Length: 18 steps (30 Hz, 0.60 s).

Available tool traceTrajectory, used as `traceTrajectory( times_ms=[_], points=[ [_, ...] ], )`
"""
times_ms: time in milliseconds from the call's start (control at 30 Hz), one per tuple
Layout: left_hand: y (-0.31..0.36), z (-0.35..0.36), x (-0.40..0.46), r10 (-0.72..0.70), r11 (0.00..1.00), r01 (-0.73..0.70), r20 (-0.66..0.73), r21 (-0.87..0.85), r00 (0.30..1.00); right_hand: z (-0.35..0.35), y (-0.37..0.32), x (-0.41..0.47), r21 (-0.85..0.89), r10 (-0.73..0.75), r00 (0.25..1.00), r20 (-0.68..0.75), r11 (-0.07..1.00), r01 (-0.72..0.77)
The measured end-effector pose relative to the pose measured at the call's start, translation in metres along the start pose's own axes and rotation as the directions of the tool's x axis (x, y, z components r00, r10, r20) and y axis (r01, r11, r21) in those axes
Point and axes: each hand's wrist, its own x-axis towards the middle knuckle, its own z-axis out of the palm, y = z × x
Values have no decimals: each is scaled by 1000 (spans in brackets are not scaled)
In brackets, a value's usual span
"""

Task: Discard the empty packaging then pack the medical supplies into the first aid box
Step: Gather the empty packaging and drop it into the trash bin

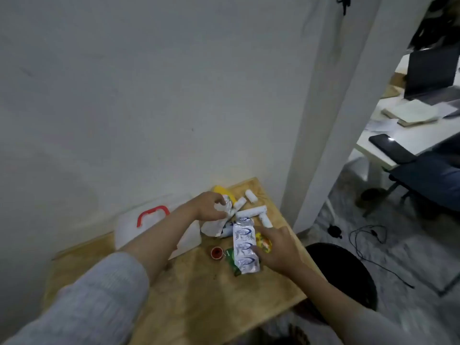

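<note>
The left hand (207, 205) pinched a crumpled foil wrapper (225, 204); the right hand (276, 247) gripped a blister strip (244, 247). Judged best: check each is empty, then drop it in the black bin (348, 270) at four o'clock.

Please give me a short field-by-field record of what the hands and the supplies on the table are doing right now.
left hand: pinching a crumpled foil packet
right hand: holding a silver blister strip
first aid box: white, red handle, against the wall, behind the left forearm
bandage rolls: several, loose, at the table's far corner
small red cap: on the wooden table, left of the strip
black bin: on the floor, right of the table
</note>
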Motion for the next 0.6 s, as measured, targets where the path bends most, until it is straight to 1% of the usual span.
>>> traceTrajectory(
  times_ms=[100, 233, 267, 367, 433, 500, 600],
  points=[
    [0, 1, 13, -102, 994, 100, 71, 30, 992, 5, 6, -1, -58, -46, 998, -38, 997, 44],
    [-4, 8, 31, -241, 971, 239, 132, 33, 961, 8, 10, 2, -63, -29, 999, -20, 998, 28],
    [-3, 9, 35, -254, 967, 252, 144, 34, 956, 6, 10, 3, -64, -13, 1000, 0, 998, 13],
    [-1, 12, 42, -284, 956, 293, 187, -23, 940, 6, 6, 3, -51, 4, 993, 122, 999, 2],
    [-2, 16, 44, -298, 951, 307, 168, -28, 940, 8, 9, 6, -16, 0, 987, 160, 1000, 3],
    [-6, 20, 46, -313, 946, 321, 131, -40, 941, 9, 10, 9, 50, 7, 986, 168, 999, -15],
    [-9, 22, 46, -330, 940, 336, 98, -56, 939, 9, 6, 11, 90, 38, 984, 176, 994, -54]
  ],
)
